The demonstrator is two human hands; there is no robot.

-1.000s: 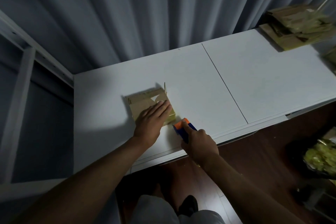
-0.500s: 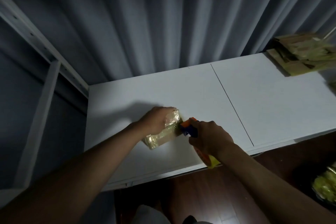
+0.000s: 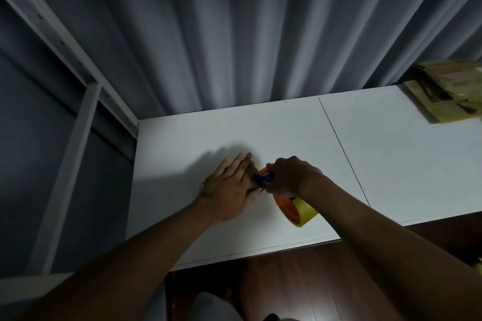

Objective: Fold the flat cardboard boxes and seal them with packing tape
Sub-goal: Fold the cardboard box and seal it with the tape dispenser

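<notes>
My left hand (image 3: 229, 187) lies flat with straight fingers on the white table (image 3: 287, 135), covering the small cardboard box almost fully; only a sliver shows at its wrist side. My right hand (image 3: 292, 174) grips an orange and blue tape dispenser (image 3: 264, 177) right beside the left hand's fingers. The dispenser carries a yellow tape roll (image 3: 300, 212) that sticks out below my right wrist.
A pile of flat and taped cardboard boxes (image 3: 451, 94) lies at the table's far right. Grey curtains (image 3: 234, 34) hang behind the table. A white metal frame (image 3: 65, 117) stands at the left. The table's front edge (image 3: 260, 250) borders dark wood floor.
The box went from tilted in my left hand to down under my flat palm. My right hand brought the dispenser in against the left hand. The camera tilted upward.
</notes>
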